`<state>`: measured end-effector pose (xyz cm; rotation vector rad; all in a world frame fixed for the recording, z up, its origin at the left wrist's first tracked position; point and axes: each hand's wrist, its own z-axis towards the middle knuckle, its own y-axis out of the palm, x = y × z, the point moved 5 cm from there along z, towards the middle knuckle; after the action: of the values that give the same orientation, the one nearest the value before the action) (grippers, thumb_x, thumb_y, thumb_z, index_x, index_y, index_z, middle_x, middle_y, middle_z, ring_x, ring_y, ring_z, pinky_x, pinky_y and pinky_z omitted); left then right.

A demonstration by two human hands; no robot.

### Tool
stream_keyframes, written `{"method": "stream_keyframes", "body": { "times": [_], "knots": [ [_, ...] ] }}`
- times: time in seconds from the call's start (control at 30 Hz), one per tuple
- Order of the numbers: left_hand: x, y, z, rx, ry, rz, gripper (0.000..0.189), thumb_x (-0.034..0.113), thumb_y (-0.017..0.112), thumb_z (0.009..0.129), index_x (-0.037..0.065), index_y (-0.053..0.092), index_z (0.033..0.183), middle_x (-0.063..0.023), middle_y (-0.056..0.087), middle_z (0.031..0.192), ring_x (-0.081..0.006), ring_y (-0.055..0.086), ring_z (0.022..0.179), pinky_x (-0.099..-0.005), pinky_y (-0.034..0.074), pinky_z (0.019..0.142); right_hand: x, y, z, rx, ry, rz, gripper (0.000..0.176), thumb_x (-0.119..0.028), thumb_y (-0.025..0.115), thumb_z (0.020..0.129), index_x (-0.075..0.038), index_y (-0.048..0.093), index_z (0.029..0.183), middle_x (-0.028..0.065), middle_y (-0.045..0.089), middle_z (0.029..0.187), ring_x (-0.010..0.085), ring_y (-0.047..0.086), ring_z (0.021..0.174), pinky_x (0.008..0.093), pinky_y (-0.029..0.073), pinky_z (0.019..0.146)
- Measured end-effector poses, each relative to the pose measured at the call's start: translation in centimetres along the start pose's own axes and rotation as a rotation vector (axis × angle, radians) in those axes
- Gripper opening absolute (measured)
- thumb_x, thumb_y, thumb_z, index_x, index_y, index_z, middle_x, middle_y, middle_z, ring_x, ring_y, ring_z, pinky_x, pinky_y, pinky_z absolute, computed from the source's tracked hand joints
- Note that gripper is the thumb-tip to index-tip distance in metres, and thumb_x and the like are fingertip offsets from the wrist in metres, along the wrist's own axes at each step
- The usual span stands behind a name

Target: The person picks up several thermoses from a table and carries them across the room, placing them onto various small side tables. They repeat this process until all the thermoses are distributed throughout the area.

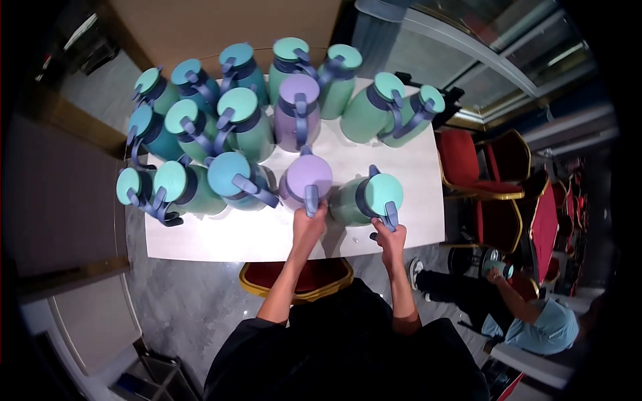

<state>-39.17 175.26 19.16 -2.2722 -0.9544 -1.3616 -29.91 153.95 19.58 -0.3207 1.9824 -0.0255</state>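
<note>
Left hand (309, 224) closed round the handle of the purple jug (307, 177); right hand (390, 235) closed on the handle of the green jug (366, 199). Both jugs stand upright on the white surface (267, 234), side by side at the right end of the near row. Other jugs (237, 107) packed in rows to the far and left (over a dozen, lids on). Judged: bulk already grouped, only these two being handled. Seated person (542, 321) off right, well apart

text: none readable | jugs (307, 177): no legible labels or brands
</note>
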Motion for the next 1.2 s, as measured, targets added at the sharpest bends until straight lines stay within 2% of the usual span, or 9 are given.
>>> {"method": "stream_keyframes", "body": {
  "times": [0.1,0.2,0.33,0.43,0.57,0.73,0.97,1.07,1.2],
  "knots": [
    [-0.4,-0.7,0.0,-0.043,0.118,0.005,0.039,0.025,0.058,0.088,0.004,0.05,0.056,0.0043,0.043,0.048,-0.0055,0.038,0.046,-0.027,0.029,0.042,1.4,-3.2,-2.3,0.08,0.044,-0.144,0.029,-0.017,0.072,0.073,-0.005,0.055,0.054,-0.0041,0.047,0.052,0.0053,0.039,0.044,0.0255,0.028,0.041],
    [0.1,-0.6,-2.0,-0.086,0.139,0.011,0.034,0.017,0.057,0.088,0.005,0.05,0.057,0.004,0.043,0.048,-0.0049,0.037,0.043,-0.0246,0.028,0.04,2.7,-7.1,-5.9,0.109,-0.07,-0.242,0.02,-0.011,0.069,0.073,-0.004,0.058,0.058,-0.0029,0.049,0.053,0.0045,0.04,0.044,0.0226,0.028,0.041],
    [1.5,0.2,-7.7,-0.181,0.134,0.116,0.037,0.017,0.057,0.087,0.005,0.047,0.053,0.0029,0.043,0.046,-0.0052,0.039,0.042,-0.0246,0.029,0.04,4.8,-12.4,-11.7,0.219,0.047,-0.024,0.024,-0.013,0.07,0.071,-0.004,0.056,0.054,-0.0032,0.049,0.051,0.0041,0.041,0.044,0.0224,0.028,0.042],
    [3.0,2.0,-12.7,-0.319,0.157,0.263,0.04,0.017,0.059,0.086,0.005,0.045,0.051,0.0029,0.043,0.046,-0.0052,0.038,0.042,-0.0253,0.029,0.04,6.4,-16.3,-16.1,0.262,0.044,-0.065,0.025,-0.013,0.07,0.071,-0.004,0.055,0.054,-0.0027,0.049,0.05,0.004,0.04,0.043,0.0229,0.027,0.041],
    [1.0,5.7,-18.4,-0.466,0.172,0.356,0.039,0.015,0.058,0.086,0.005,0.044,0.051,0.0035,0.042,0.046,-0.0045,0.036,0.043,-0.0248,0.028,0.041,11.3,-22.2,-21.8,0.356,0.114,0.035,0.025,-0.014,0.07,0.072,-0.003,0.056,0.055,-0.0008,0.051,0.05,0.0053,0.042,0.043,0.0233,0.029,0.041],
    [-5.1,13.5,-26.9,-0.646,0.156,0.417,0.036,0.015,0.058,0.086,0.006,0.046,0.052,0.0034,0.043,0.046,-0.0041,0.037,0.042,-0.0236,0.029,0.04,19.4,-30.1,-29.2,0.48,0.153,0.215,0.026,-0.013,0.07,0.073,-0.003,0.054,0.054,-0.0014,0.049,0.05,0.0058,0.041,0.042,0.0242,0.028,0.04],
    [-14.6,27.0,-39.4,-1.051,-0.163,0.34,0.034,0.008,0.056,0.086,0.007,0.042,0.055,0.0016,0.038,0.044,-0.0071,0.033,0.035,-0.0244,0.027,0.038,27.2,-40.4,-42.0,0.724,0.246,0.307,0.024,-0.01,0.067,0.072,0.0,0.054,0.055,-0.0065,0.045,0.053,0.0039,0.039,0.051,0.0244,0.029,0.045],
    [-15.2,33.7,-45.4,-1.242,-0.246,0.357,0.032,0.005,0.055,0.085,0.005,0.043,0.056,0.0003,0.038,0.043,-0.0083,0.033,0.035,-0.0243,0.028,0.038,31.9,-43.8,-46.3,0.916,0.296,0.334,0.026,-0.011,0.067,0.072,0.0,0.053,0.054,-0.006,0.044,0.053,0.0039,0.038,0.051,0.0244,0.03,0.045],
    [-17.1,43.0,-51.3,-1.525,-0.143,0.622,0.027,0.006,0.054,0.085,0.003,0.048,0.059,0.0006,0.044,0.046,-0.0068,0.039,0.039,-0.023,0.03,0.04,33.9,-49.7,-49.8,1.173,0.294,0.424,0.029,-0.012,0.067,0.074,-0.002,0.051,0.051,-0.005,0.044,0.051,0.0037,0.037,0.048,0.0249,0.027,0.042]
  ]
}}
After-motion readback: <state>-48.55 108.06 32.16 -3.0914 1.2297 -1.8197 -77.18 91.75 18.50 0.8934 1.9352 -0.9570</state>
